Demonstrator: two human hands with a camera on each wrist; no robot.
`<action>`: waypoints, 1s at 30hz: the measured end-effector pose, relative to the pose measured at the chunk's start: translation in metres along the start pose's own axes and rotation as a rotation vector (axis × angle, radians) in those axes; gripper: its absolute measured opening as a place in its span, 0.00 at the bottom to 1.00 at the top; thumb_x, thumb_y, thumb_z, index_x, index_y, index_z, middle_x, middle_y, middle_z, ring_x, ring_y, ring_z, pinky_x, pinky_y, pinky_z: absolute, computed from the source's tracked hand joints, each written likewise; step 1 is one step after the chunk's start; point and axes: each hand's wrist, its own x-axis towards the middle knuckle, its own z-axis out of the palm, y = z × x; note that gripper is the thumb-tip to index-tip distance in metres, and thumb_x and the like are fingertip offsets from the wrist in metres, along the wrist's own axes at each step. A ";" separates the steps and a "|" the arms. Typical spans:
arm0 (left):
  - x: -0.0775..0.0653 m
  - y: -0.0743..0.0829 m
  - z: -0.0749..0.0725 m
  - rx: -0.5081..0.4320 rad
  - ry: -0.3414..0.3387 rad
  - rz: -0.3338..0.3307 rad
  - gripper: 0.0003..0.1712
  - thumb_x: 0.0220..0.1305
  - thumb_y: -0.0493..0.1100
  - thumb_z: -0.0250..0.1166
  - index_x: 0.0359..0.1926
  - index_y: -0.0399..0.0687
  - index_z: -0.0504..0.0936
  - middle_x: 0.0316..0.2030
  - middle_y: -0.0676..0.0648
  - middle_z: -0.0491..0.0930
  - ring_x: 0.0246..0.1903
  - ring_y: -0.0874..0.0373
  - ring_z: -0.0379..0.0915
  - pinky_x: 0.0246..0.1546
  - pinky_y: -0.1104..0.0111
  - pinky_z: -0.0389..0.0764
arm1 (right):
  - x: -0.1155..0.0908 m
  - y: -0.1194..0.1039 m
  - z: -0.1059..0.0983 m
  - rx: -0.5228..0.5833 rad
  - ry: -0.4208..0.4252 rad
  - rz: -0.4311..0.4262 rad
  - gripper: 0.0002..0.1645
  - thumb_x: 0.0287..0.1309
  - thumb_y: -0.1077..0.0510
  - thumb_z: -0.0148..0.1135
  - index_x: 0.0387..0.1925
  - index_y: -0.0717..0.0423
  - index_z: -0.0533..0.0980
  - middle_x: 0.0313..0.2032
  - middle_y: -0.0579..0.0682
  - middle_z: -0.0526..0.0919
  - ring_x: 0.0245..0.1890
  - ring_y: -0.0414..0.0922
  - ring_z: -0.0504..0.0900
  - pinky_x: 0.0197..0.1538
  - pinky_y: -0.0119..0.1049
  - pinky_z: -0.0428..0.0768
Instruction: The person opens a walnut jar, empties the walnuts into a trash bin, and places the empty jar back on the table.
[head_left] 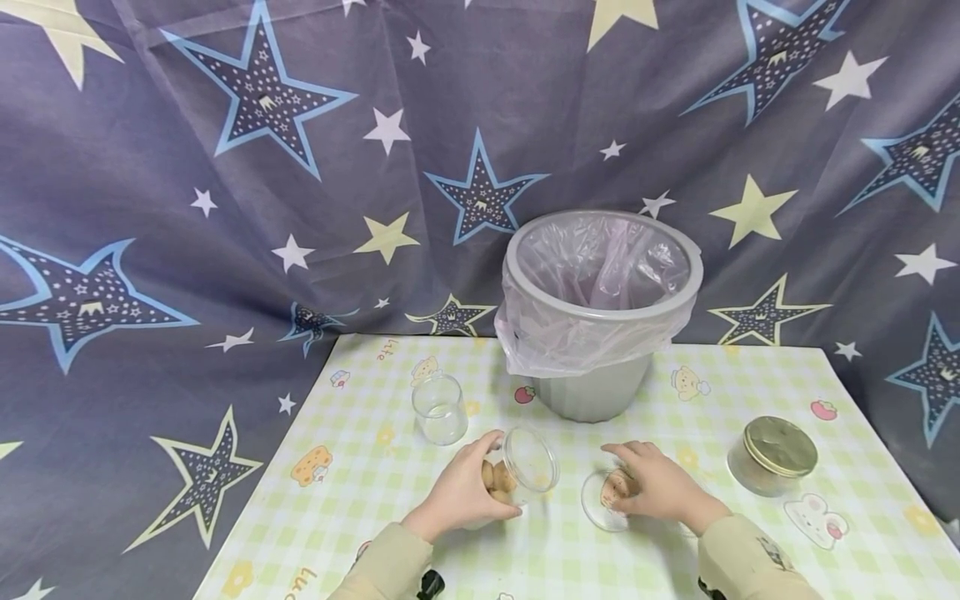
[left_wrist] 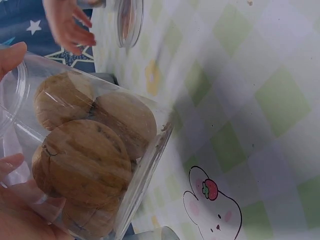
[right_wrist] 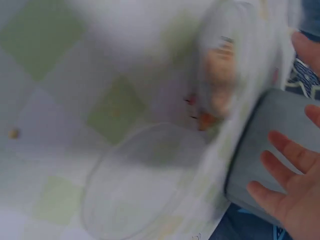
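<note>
My left hand (head_left: 468, 492) grips a clear jar (head_left: 534, 467) that is tilted over to the right. Several walnuts (left_wrist: 90, 155) lie inside it, seen large through its wall in the left wrist view. My right hand (head_left: 660, 487), fingers spread, hovers over a small round clear container (head_left: 587, 505) with brown contents, partly hidden by the hand. In the right wrist view the fingers (right_wrist: 280, 170) are apart with nothing between them. A clear disc (right_wrist: 145, 185) lies flat on the table in that view, near a blurred container (right_wrist: 220, 75) with brown contents.
A grey bin (head_left: 592, 392) with a thin pinkish liner stands at the table's back. An uncovered clear jar (head_left: 440, 408) is at the left, and a jar with a gold lid (head_left: 772, 456) at the right. Behind the checked table (head_left: 360, 467) hangs a star-patterned cloth.
</note>
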 end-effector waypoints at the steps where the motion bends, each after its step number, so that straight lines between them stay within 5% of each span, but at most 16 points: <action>1: 0.000 0.000 0.000 -0.002 -0.001 0.001 0.57 0.36 0.53 0.80 0.67 0.46 0.61 0.58 0.40 0.72 0.57 0.42 0.67 0.55 0.46 0.71 | 0.000 -0.001 -0.004 0.026 0.016 0.015 0.46 0.42 0.49 0.74 0.63 0.57 0.67 0.56 0.61 0.73 0.57 0.63 0.70 0.53 0.61 0.73; 6: 0.001 0.000 0.001 -0.003 0.001 0.003 0.59 0.35 0.54 0.79 0.68 0.45 0.60 0.58 0.41 0.71 0.57 0.42 0.67 0.55 0.47 0.72 | 0.002 -0.003 -0.020 0.137 0.134 0.030 0.36 0.53 0.53 0.67 0.61 0.61 0.67 0.56 0.63 0.75 0.55 0.64 0.72 0.53 0.60 0.73; 14: 0.002 0.000 0.001 -0.003 -0.002 0.004 0.59 0.35 0.55 0.79 0.68 0.44 0.60 0.58 0.40 0.71 0.57 0.42 0.67 0.55 0.46 0.72 | 0.004 -0.007 -0.039 0.248 0.372 -0.002 0.27 0.57 0.60 0.64 0.57 0.64 0.70 0.48 0.61 0.79 0.48 0.58 0.78 0.48 0.54 0.79; 20: 0.003 -0.001 0.001 0.000 -0.002 -0.001 0.59 0.35 0.55 0.79 0.68 0.44 0.60 0.58 0.41 0.71 0.57 0.43 0.67 0.55 0.46 0.72 | 0.010 -0.014 -0.070 0.429 0.599 0.035 0.24 0.60 0.64 0.59 0.57 0.67 0.68 0.48 0.63 0.77 0.42 0.30 0.76 0.46 0.22 0.77; 23: 0.003 -0.002 0.001 0.002 -0.002 0.000 0.59 0.35 0.55 0.79 0.68 0.45 0.60 0.58 0.41 0.71 0.57 0.43 0.67 0.55 0.47 0.72 | 0.014 -0.019 -0.091 0.513 0.705 0.076 0.25 0.63 0.64 0.56 0.59 0.67 0.65 0.49 0.52 0.75 0.40 0.21 0.70 0.43 0.13 0.71; 27: 0.003 -0.001 0.002 0.003 -0.003 0.000 0.59 0.35 0.55 0.79 0.68 0.45 0.60 0.58 0.41 0.71 0.57 0.42 0.67 0.55 0.46 0.72 | 0.020 -0.028 -0.120 0.582 0.776 0.155 0.28 0.65 0.59 0.54 0.63 0.63 0.60 0.48 0.34 0.67 0.43 0.25 0.69 0.43 0.16 0.70; 30: 0.002 -0.001 0.002 0.005 -0.004 0.002 0.59 0.35 0.55 0.79 0.68 0.46 0.60 0.59 0.41 0.71 0.57 0.42 0.67 0.55 0.45 0.72 | 0.025 -0.035 -0.139 0.581 0.766 0.199 0.32 0.66 0.53 0.53 0.67 0.59 0.57 0.55 0.43 0.65 0.50 0.35 0.69 0.45 0.20 0.69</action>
